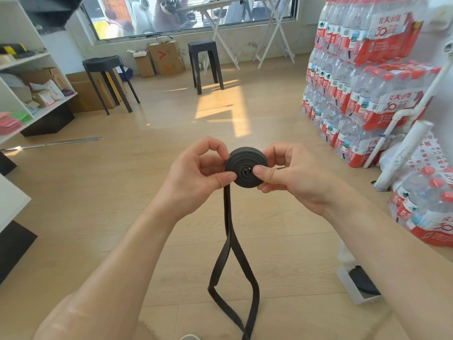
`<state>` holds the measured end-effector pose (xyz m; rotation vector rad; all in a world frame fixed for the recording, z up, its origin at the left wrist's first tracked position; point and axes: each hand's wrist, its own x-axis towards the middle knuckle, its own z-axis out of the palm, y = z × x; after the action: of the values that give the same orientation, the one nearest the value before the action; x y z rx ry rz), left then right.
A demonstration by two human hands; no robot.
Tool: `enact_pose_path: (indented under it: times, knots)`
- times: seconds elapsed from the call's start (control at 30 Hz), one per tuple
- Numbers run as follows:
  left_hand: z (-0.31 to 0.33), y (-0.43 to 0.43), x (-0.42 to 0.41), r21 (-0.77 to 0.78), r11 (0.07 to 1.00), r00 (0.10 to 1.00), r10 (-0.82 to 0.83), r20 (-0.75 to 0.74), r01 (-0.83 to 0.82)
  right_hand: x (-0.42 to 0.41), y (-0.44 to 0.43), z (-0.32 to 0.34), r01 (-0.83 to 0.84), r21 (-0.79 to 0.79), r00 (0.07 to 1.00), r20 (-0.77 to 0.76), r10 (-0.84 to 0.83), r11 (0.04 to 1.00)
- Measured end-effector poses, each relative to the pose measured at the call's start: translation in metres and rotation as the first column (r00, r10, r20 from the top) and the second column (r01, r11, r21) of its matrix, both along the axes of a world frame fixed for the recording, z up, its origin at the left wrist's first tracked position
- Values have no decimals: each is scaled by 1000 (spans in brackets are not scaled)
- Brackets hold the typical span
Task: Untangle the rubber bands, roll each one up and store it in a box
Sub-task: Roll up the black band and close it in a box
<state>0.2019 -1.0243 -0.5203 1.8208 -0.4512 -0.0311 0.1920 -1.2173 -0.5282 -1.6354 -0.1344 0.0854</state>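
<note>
A black rubber band (pixel 246 165) is partly wound into a flat spiral coil held in front of me at chest height. My left hand (pixel 196 168) pinches the coil's left edge between thumb and fingers. My right hand (pixel 289 173) grips its right side, thumb pressed on the coil's face. The unrolled rest of the band (pixel 229 253) hangs down as a long loop toward the floor. A clear plastic box (pixel 353 288) lies on the floor at the lower right, partly hidden behind my right forearm, with a dark rolled band (pixel 362 280) inside it.
Stacked packs of bottled water (pixel 367 77) fill the right side, with white pipes (pixel 402 153) leaning against them. Two black stools (pixel 107 79) (pixel 204 62) and cardboard boxes (pixel 166 57) stand at the far wall. White shelves (pixel 27 77) line the left. A metal strip (pixel 54 143) lies on the wooden floor.
</note>
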Motion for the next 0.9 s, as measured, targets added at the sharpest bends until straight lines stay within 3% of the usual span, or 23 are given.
enact_pose_path:
  times: [0.37,0.63,0.77,0.83,0.9]
  knots:
    - [0,-7,-2,-118,990,997,79,-22,-81,1,3,-5,17,150,999,-32,-12,989]
    - [0,-7,-4,-80,996,999,48,0,-48,1,9,-10,32,291,995,-97,-4,956]
    - [2,0,-3,-62,998,1000,29,-8,-29,-3,14,-12,-25,347,984,-158,85,938]
    - [3,2,-3,30,998,998,53,33,-54,-3,10,-9,-105,214,975,-169,143,971]
    - [2,0,-5,160,986,998,25,65,-35,-3,3,-4,-188,-197,978,-123,166,962]
